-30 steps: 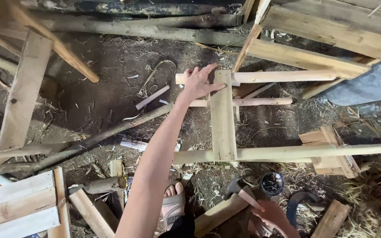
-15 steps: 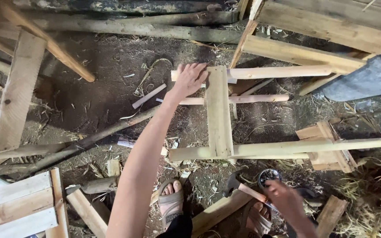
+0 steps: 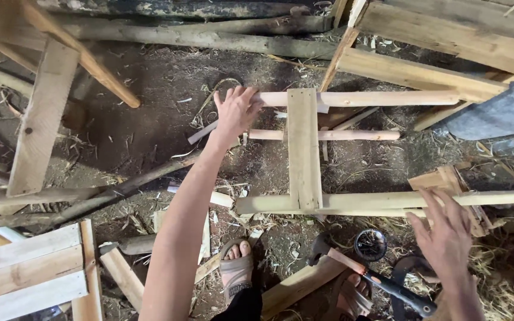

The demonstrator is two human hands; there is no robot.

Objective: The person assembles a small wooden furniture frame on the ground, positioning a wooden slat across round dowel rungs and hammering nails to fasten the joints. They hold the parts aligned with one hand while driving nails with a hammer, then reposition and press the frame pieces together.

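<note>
The left hand (image 3: 236, 112) is closed on the frame (image 3: 303, 148); the right hand (image 3: 444, 229) is spread, empty. Splinters could be caught from rough slats.

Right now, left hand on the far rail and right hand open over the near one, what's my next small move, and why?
Probably lower the right hand onto the near rail. The left hand already grips the far rail, the right hovers open and empty, and the hammer lies unheld on the ground.
</note>
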